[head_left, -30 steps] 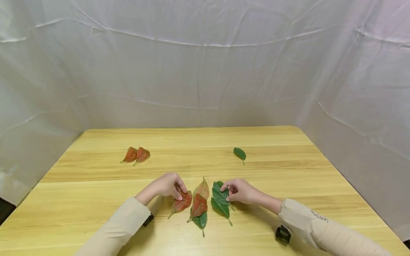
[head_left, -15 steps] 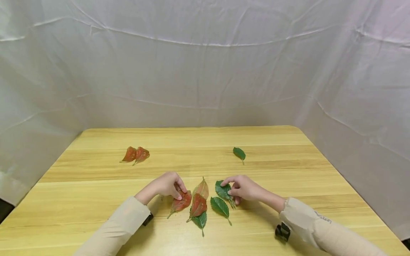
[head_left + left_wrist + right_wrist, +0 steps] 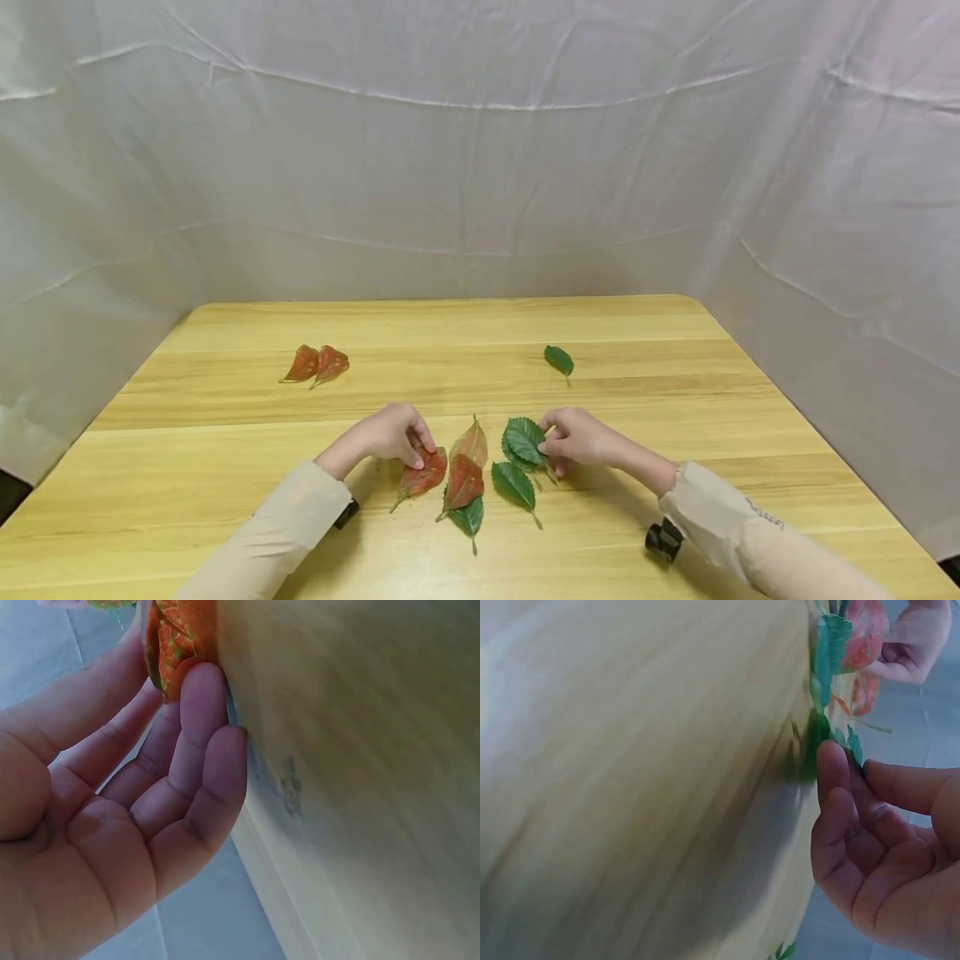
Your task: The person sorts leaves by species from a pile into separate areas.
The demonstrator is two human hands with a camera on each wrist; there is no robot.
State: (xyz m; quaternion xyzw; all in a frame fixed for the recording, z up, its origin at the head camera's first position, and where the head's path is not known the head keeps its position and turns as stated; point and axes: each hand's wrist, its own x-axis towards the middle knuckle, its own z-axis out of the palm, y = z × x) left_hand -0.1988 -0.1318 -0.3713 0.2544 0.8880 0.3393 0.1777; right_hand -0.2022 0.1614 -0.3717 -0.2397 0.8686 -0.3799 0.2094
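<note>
My left hand [image 3: 392, 433] pinches the upper edge of a red leaf [image 3: 427, 475]; in the left wrist view this leaf [image 3: 184, 630] sits between thumb and fingertips. With thumb and fingers my right hand [image 3: 579, 438] pinches the right edge of a green leaf [image 3: 527, 435], which overlaps another green leaf beneath it. The right wrist view shows the held leaf [image 3: 853, 746] at the fingertips. Between the hands, an orange-brown leaf [image 3: 469, 438], a darker red leaf [image 3: 466, 482] and a green leaf [image 3: 469, 518] overlap in a column. Just right lies a separate green leaf [image 3: 513, 484].
Two red leaves [image 3: 330, 364] lie side by side at the back left of the wooden table [image 3: 225, 483]. A lone green leaf [image 3: 558, 360] lies at the back right. Pale fabric [image 3: 480, 167] hangs around the table's back and sides.
My right hand has drawn the green leaf up and slightly right, away from the lower green leaf, and shifted its grip to the leaf's right edge. My left hand stays on the red leaf.
</note>
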